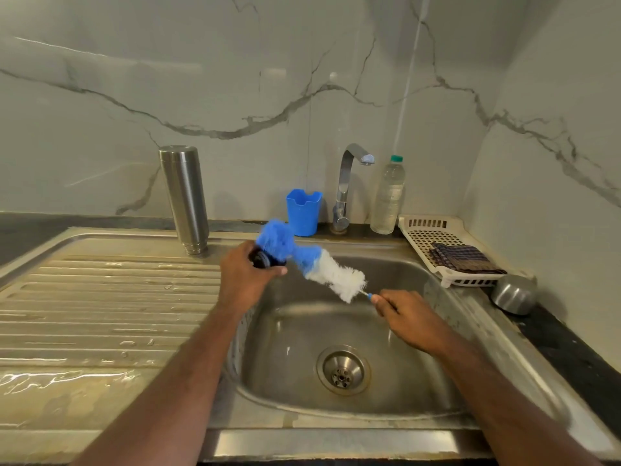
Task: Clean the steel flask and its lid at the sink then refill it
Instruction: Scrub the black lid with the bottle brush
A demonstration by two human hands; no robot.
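- Forearms enter from 6 o'clock, their upper parts cut off by the bottom edge.
- Left hand [243,275]: fingers curled tight around the dark flask lid [261,258], held over the sink [339,338] rim at about 11 o'clock of the basin; the palm and the brush hide most of the lid, so its shape is hard to make out.
- Right hand [408,319]: fingertips pinched on the blue handle end of the bottle brush [314,262], the rest of the handle buried in the grip.
- Brush bristles, white near the handle and blue at the tip, press against the lid; the blue end is blurred.
- Steel flask [184,198] stands upside down, mouth on the drainboard [100,297] at 10 o'clock, brushed silver, well apart from both hands.
- Tap [347,183] at 12 o'clock, blue cup [303,211] just beside it.
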